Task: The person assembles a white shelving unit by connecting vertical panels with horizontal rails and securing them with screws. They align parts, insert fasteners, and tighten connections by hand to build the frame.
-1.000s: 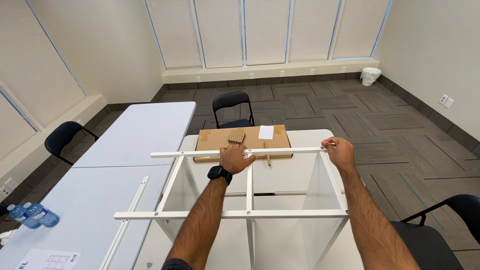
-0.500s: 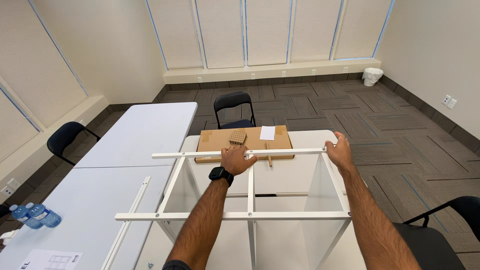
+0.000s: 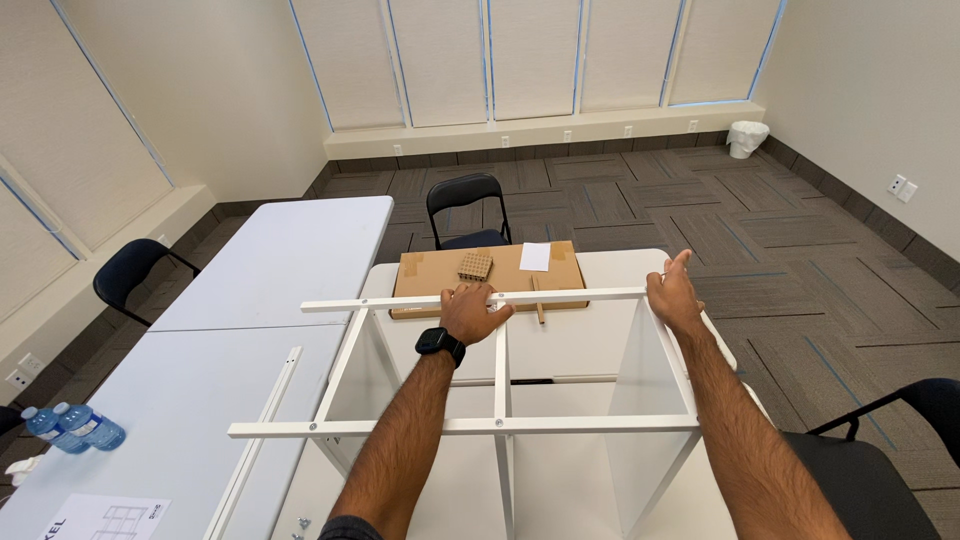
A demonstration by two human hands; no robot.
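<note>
A white shelf frame (image 3: 500,390) with open compartments lies on a white table (image 3: 600,345) in front of me. My left hand (image 3: 472,312), with a dark watch on the wrist, rests palm down on the frame's far rail near its middle divider. My right hand (image 3: 674,295) presses against the far right corner of the frame, fingers spread and thumb up. Just beyond the frame lies a flat brown cardboard box (image 3: 490,275) with a small pegged block (image 3: 475,265) and a white slip on it. A thin wooden stick (image 3: 538,303) lies by the box.
A long white table (image 3: 230,330) stands to the left, with a loose white rail (image 3: 262,440), water bottles (image 3: 75,428) and a printed sheet (image 3: 100,518). Black chairs sit behind the table (image 3: 468,205), at the left (image 3: 130,275) and at my right (image 3: 880,450). A white bin (image 3: 746,138) stands in the far corner.
Both hands stay on the far rail. My right hand has opened its fingers a little at the corner; the frame has barely shifted.
</note>
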